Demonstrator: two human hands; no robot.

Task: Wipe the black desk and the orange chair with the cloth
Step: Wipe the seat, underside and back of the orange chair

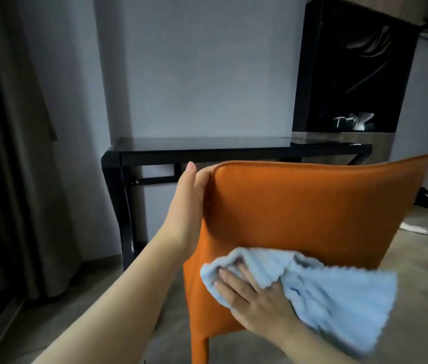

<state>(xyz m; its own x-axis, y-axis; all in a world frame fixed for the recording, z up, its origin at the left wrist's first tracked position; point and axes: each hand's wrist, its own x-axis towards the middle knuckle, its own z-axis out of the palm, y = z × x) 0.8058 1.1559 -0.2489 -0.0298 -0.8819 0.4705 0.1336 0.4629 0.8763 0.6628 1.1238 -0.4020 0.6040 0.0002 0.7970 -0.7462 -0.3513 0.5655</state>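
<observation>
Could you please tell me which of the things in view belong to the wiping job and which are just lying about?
Job: orange chair, black desk, blue cloth, left hand gripping the chair's top corner, right hand pressing the cloth on its back.
Lying about: curtain, white slipper, small items in the dark cabinet.

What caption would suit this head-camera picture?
Left hand grips the chair at its top corner; right hand presses the cloth against the back.

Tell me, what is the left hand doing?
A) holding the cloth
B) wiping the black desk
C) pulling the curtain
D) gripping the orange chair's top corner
D: the left hand grips the orange chair at its top corner; the right hand presses the cloth on it.
</observation>
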